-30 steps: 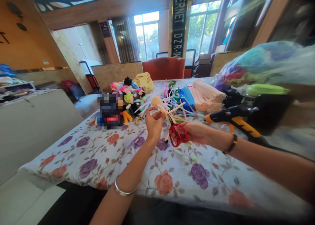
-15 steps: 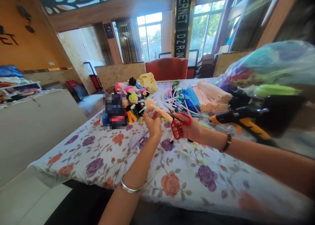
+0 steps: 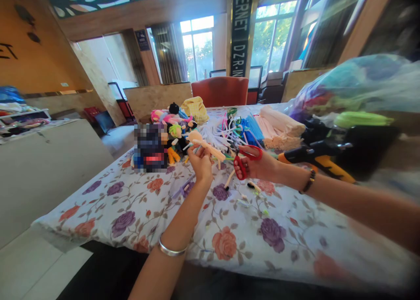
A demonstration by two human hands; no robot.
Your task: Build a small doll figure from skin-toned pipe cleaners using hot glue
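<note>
My left hand (image 3: 201,162) pinches a peach-coloured fuzzy doll body (image 3: 210,147), which has a rounded head end at the upper left and a thin strip hanging at its right end. In my right hand (image 3: 257,166) are red-handled scissors (image 3: 241,167), with fingers through the loops. Their dark blades point up and left, apart from the doll body; whether they are spread I cannot make out. Below the hands, short pale stems with black ends (image 3: 229,180) lie on the flowered tablecloth (image 3: 164,212).
Behind my left hand is a pile of colourful fuzzy dolls (image 3: 173,120). Bundled pipe cleaners in white, blue and peach (image 3: 278,127) lie at the back. A black and orange glue gun (image 3: 321,157) is beside my right forearm, near a large stuffed plastic bag (image 3: 357,85).
The scissors have moved right, away from the peach body, which now tilts down more to the right. A thin strip hangs at its end. The view has shifted slightly.
</note>
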